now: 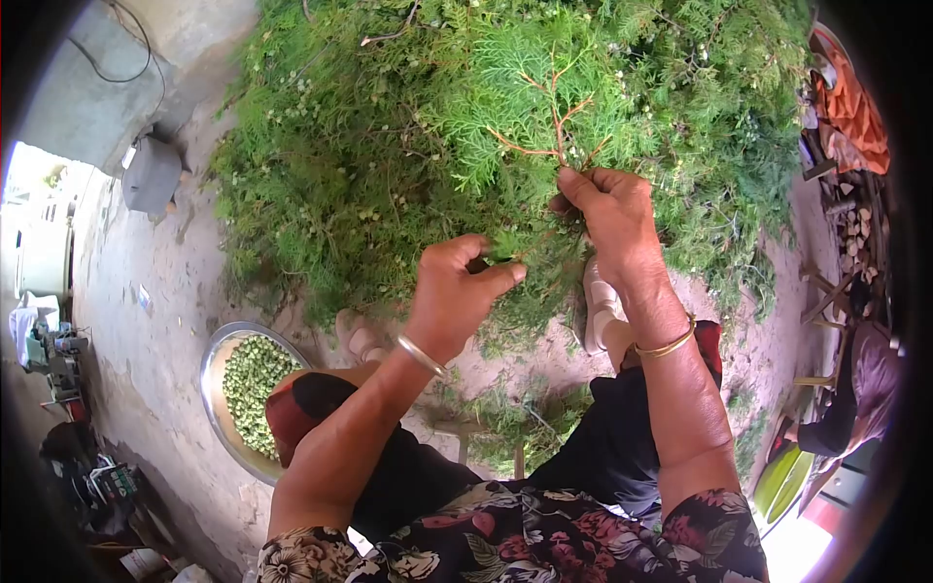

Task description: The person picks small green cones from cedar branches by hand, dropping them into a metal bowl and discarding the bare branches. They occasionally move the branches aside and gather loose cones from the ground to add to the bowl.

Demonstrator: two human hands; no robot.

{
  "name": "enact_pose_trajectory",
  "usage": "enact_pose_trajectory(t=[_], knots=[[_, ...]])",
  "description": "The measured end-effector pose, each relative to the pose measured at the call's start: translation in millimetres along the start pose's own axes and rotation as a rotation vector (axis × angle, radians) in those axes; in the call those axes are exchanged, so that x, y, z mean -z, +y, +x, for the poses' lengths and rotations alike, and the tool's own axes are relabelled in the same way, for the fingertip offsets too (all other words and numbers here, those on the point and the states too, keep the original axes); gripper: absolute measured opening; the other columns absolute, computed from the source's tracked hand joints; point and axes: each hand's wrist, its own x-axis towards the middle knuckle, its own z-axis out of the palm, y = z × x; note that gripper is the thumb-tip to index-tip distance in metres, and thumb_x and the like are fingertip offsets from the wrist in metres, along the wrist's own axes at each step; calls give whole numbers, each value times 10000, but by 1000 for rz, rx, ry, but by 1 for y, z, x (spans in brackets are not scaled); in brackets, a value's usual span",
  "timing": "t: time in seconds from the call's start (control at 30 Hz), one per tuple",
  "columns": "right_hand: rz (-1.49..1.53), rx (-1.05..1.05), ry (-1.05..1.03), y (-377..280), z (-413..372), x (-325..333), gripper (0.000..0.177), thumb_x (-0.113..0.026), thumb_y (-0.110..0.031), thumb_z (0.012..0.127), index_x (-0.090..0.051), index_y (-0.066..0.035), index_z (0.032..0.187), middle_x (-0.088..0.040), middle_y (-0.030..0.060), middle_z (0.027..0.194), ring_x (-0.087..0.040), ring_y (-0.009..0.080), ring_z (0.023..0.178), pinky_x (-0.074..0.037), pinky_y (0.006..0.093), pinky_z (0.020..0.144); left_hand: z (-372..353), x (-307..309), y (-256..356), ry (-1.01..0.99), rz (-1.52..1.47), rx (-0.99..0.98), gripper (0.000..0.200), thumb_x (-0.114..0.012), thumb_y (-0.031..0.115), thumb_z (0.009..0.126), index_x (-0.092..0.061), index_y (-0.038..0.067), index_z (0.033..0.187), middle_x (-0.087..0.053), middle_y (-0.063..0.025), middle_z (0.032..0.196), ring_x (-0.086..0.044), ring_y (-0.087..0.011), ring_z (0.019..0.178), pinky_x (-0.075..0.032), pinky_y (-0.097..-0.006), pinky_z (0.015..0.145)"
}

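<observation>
My right hand (612, 209) pinches the reddish stem of an evergreen sprig (559, 121) between thumb and fingers. Its flat, scaly green fronds fan out upward over a big heap of similar branches (330, 165). Lower and to the left is my left hand (455, 296), fingers curled in and thumb stretched toward the right. Bits of green foliage show by its thumb tip, and what the fingers hold is hidden. Beside my left knee stands a metal basin (208, 374) with many small green cones (255, 389) in it.
Loose green clippings (520, 428) lie on the ground between my legs. A grey box-like object (153, 175) is by the left wall. On the right are stacked firewood (857, 238), an orange cloth (855, 112) and a green object (783, 483).
</observation>
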Motion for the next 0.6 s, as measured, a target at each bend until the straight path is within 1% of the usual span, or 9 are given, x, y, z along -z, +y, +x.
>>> enact_pose_trajectory(t=[0.03, 0.1, 0.13, 0.2, 0.37, 0.43, 0.5, 0.53, 0.6], knots=[[23, -17, 11, -2, -1, -1, 302, -634, -222, 845, -647, 35, 686, -562, 13, 589, -402, 83, 529, -329, 267, 492, 2, 0, -4, -1, 0, -1, 121, -709, 15, 747, -636, -16, 838, -560, 19, 615, -480, -39, 533, -366, -217, 463], [63, -17, 23, 1, -1, -3, 305, -632, -223, 848, -646, 33, 683, -560, 13, 587, -396, 81, 526, -324, 267, 487, 7, -2, -14, -19, 127, -146, 111, -708, 13, 747, -631, 2, 826, -542, 26, 593, -440, -26, 481, -312, -206, 411], [102, -15, 32, 2, 0, -4, 308, -630, -224, 850, -645, 32, 680, -559, 13, 585, -390, 80, 523, -319, 268, 483, 7, -3, -13, -20, 126, -146, 111, -708, 13, 747, -631, 2, 826, -542, 26, 593, -440, -26, 481, -312, -206, 411], [105, -20, 26, 6, 3, -4, 307, -629, -221, 851, -643, 32, 679, -562, 16, 587, -393, 78, 523, -319, 268, 481, 5, -5, -8, -122, -69, 46, 106, -707, 17, 750, -625, -1, 816, -526, 28, 583, -408, -19, 445, -279, -202, 384], [110, -30, 0, 2, 2, -4, 296, -628, -217, 852, -641, 32, 691, -562, 17, 581, -413, 80, 534, -336, 266, 499, 4, -7, -4, -108, -51, 97, 138, -711, 25, 751, -617, -22, 839, -541, 17, 597, -426, -25, 449, -303, -208, 389], [191, -59, 61, 1, 4, -3, 263, -615, -203, 864, -636, 22, 730, -569, 34, 597, -446, 99, 549, -366, 276, 531, 2, -8, -2, -98, -68, 109, 152, -714, 27, 749, -612, -30, 847, -546, 14, 601, -433, -27, 448, -312, -209, 391], [294, -90, 36, 1, 7, 1, 242, -582, -203, 886, -612, 12, 779, -570, 45, 646, -493, 129, 598, -408, 293, 575, -3, -11, 5, 20, 88, -211, 186, -725, 36, 748, -602, -36, 867, -572, 4, 637, -484, -40, 497, -371, -199, 437], [399, -122, 7, 1, 9, 2, 223, -548, -203, 908, -588, 2, 828, -571, 57, 695, -540, 160, 647, -451, 311, 618, -4, -14, 4, 18, 82, -212, 186, -725, 36, 748, -602, -36, 867, -572, 4, 637, -484, -40, 497, -371, -199, 437], [477, -152, 57, 8, 14, 1, 232, -530, -204, 920, -582, -4, 814, -565, 54, 698, -515, 161, 625, -432, 320, 595, -9, -19, 5, 78, 118, -488, 216, -745, 52, 738, -597, -32, 870, -595, -8, 681, -532, -48, 581, -431, -195, 520]])
